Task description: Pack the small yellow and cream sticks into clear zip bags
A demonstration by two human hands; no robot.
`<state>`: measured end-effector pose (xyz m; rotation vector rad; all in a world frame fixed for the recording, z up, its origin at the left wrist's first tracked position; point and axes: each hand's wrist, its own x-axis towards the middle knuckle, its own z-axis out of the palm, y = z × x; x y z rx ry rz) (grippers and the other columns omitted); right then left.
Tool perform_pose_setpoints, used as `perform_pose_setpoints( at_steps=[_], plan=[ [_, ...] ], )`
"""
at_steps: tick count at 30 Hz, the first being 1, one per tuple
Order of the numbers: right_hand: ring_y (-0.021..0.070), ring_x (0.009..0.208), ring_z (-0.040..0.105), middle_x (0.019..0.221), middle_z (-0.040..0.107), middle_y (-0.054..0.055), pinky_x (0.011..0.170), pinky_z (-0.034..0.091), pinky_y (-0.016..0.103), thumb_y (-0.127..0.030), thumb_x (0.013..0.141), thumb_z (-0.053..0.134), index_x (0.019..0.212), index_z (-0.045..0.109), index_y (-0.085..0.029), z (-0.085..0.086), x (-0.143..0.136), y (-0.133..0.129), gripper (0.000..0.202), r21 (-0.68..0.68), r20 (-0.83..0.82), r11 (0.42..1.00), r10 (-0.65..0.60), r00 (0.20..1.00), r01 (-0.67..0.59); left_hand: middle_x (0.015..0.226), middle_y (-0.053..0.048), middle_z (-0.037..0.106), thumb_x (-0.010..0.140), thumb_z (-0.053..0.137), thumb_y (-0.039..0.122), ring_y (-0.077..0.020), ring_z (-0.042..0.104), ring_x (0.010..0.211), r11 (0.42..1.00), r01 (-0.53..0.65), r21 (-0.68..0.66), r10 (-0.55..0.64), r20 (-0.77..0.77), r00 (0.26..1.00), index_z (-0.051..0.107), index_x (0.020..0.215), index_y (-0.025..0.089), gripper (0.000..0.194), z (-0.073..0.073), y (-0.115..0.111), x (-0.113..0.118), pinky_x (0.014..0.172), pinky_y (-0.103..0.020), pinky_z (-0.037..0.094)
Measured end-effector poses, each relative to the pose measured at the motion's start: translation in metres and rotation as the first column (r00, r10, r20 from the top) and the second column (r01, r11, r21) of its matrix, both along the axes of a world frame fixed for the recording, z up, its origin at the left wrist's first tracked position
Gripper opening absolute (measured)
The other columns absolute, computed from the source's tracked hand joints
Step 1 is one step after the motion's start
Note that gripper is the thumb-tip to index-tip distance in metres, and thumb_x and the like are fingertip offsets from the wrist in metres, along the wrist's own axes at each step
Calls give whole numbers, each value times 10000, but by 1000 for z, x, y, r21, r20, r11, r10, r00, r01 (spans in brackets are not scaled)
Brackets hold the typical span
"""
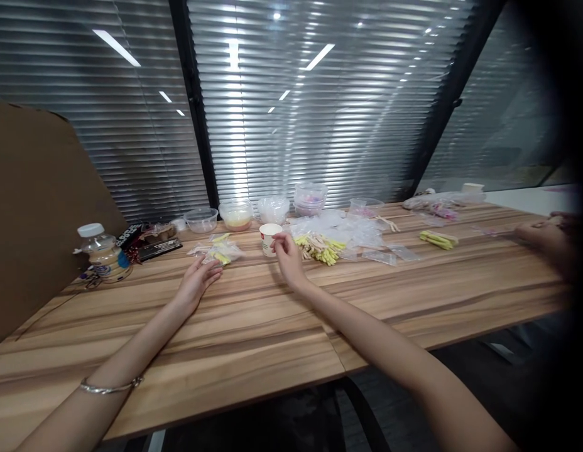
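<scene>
My left hand lies low over the table with its fingers stretched out, the tips at a small pile of clear plastic bags with yellow pieces inside. Fingers of my right hand are closed at the right side of a small white paper cup with a red mark, which stands upright. Just right of that hand is a heap of yellow-and-pale sticks. Flat clear plastic bags are spread behind the heap.
Clear plastic bowls line the back, before the window blinds. A lidded bottle and a brown board stand left. A bundle of yellow sticks lies right, near another person's hand. The wooden table ends in front.
</scene>
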<state>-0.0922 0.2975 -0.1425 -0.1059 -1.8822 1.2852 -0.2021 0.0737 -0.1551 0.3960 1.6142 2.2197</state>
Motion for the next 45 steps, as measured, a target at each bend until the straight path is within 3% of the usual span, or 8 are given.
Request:
perform_pose_setpoints(
  at_steps=[3, 5, 8, 10, 18, 27, 35, 45],
  plan=[
    [186, 995, 494, 1089, 557, 106, 880, 364, 302, -226, 880, 329, 1133, 469, -158, 13, 4, 30, 297, 320, 17, 919, -247, 969, 229, 1069, -83, 651, 715, 705, 203, -153, 668, 851, 1000, -16, -2, 16, 7, 1000, 468, 1221, 212, 558, -3, 1, -3, 823, -305, 534],
    [244, 1081, 439, 1136, 542, 158, 939, 308, 368, -190, 854, 371, 1152, 488, -118, 17, 8, 49, 328, 559, 60, 752, -456, 888, 348, 1087, -82, 641, 706, 710, 179, -151, 671, 833, 999, -35, -14, 35, -10, 999, 486, 1187, 211, 531, -6, 1, -4, 808, -293, 541],
    [321, 1140, 374, 1131, 542, 218, 980, 218, 469, -169, 813, 438, 1073, 560, -69, 15, 12, 70, 304, 803, 152, 505, -687, 710, 317, 1107, -85, 626, 693, 711, 160, -146, 671, 820, 998, -40, -40, 38, -49, 998, 505, 1138, 201, 493, -10, 2, -4, 787, -272, 547],
    [334, 1112, 390, 1088, 563, 227, 966, 207, 504, -153, 809, 443, 1027, 590, -62, 10, 12, 79, 279, 858, 239, 453, -768, 594, 240, 1099, -83, 624, 691, 708, 161, -142, 669, 816, 998, -33, -60, 29, -76, 997, 511, 1125, 198, 477, -12, 2, -4, 774, -256, 546],
    [287, 1051, 451, 1086, 571, 199, 858, 304, 394, -130, 840, 412, 1041, 577, -114, 5, 10, 88, 261, 856, 285, 474, -766, 576, 208, 1046, -59, 626, 689, 707, 220, -108, 654, 758, 994, -21, -109, 8, -114, 993, 537, 1076, 190, 423, -13, 2, -4, 730, -228, 529],
    [195, 759, 531, 899, 609, 110, 624, 305, 246, -405, 956, 249, 1052, 493, -140, 13, 8, 115, 373, 604, 354, 734, -595, 721, 310, 1126, -73, 590, 690, 689, 301, -151, 643, 852, 986, 6, -165, -35, -173, 984, 534, 1092, 180, 447, -25, 0, -16, 779, -271, 505],
    [227, 971, 526, 1090, 564, 172, 740, 354, 263, -300, 911, 330, 1037, 578, -110, 13, 28, 146, 336, 593, 424, 679, -720, 549, 433, 1096, -60, 593, 704, 675, 339, -139, 636, 829, 981, 21, -195, -63, -212, 975, 533, 1076, 188, 427, -23, 1, -13, 785, -272, 485],
    [185, 861, 587, 920, 656, 138, 702, 358, 212, -157, 787, 524, 901, 653, -113, 0, 28, 153, 178, 571, 569, 760, -639, 518, 310, 1097, -71, 602, 706, 665, 358, -153, 628, 851, 976, 34, -215, -85, -232, 969, 531, 1066, 182, 422, -21, 1, -10, 805, -290, 472]
  ],
)
